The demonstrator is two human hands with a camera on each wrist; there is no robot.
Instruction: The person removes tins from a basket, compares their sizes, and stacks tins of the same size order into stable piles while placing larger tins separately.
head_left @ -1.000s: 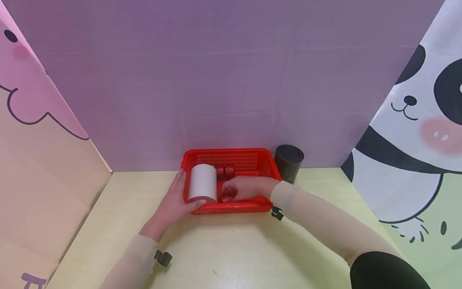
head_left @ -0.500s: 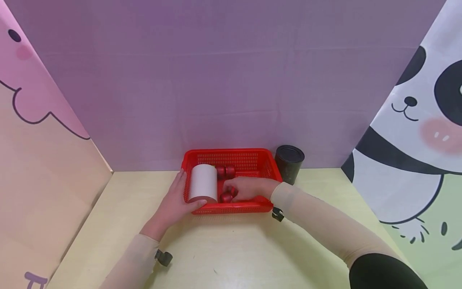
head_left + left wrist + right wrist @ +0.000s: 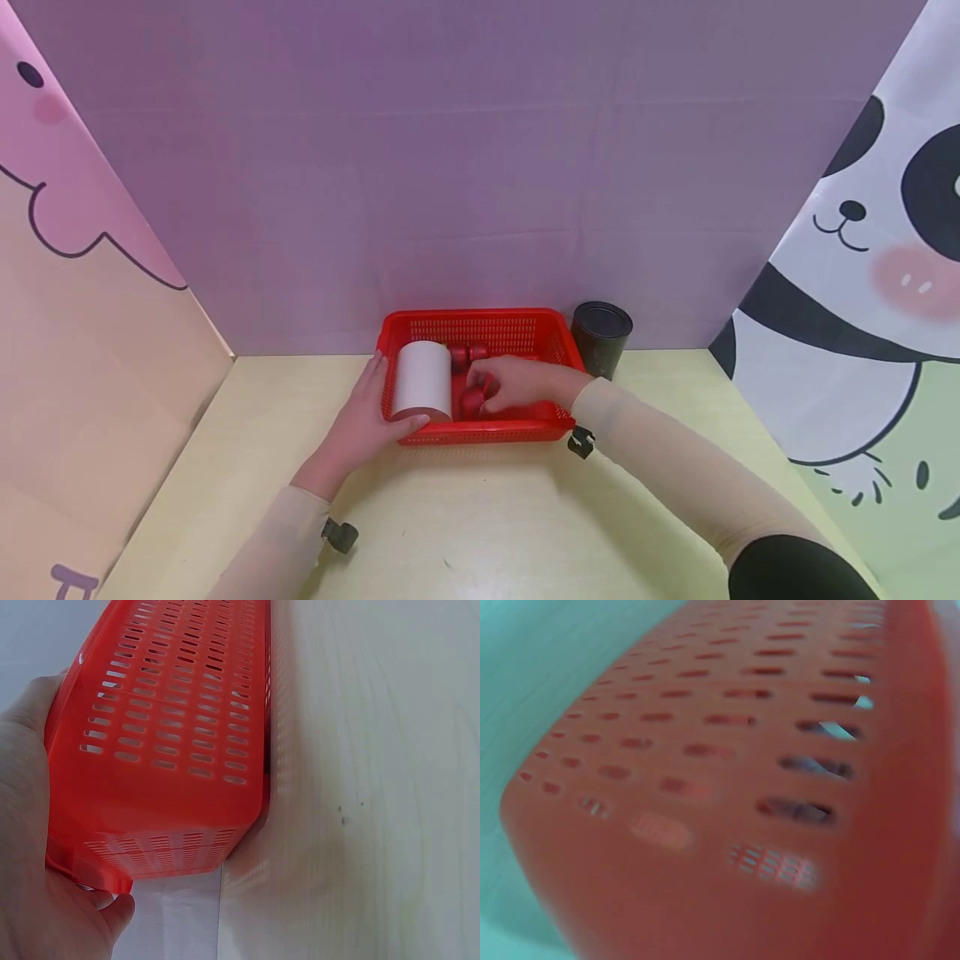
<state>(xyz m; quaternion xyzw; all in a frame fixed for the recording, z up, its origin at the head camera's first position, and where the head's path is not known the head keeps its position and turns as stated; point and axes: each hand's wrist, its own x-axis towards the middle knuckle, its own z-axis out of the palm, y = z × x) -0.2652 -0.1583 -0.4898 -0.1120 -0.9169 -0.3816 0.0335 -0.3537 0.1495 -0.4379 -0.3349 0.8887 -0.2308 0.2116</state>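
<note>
My left hand (image 3: 367, 417) grips the front left corner of the red plastic basket (image 3: 480, 431), thumb along the front rim. In the left wrist view, my left hand's fingers (image 3: 118, 915) curl at the basket's (image 3: 157, 802) rim. Inside the basket, my right hand (image 3: 517, 385) pinches a glossy dark red round thing (image 3: 472, 403); its kind is not clear. Farther back lie more dark red round things (image 3: 459, 358). A white cylinder (image 3: 423, 375) with a reddish lower edge stands at the basket's left end. The right wrist view shows only the basket's slotted wall (image 3: 667, 862), blurred.
A dark can with a black lid (image 3: 602, 321) stands against the basket's right rear corner. Behind rises a purple cloth wall (image 3: 480, 167). Printed panels flank the pale wooden table (image 3: 480, 525), the right one with a panda (image 3: 840, 267).
My right hand has shifted slightly up and to the right in the basket, with the dark red round thing in its fingers. The left hand stays on the basket corner.
</note>
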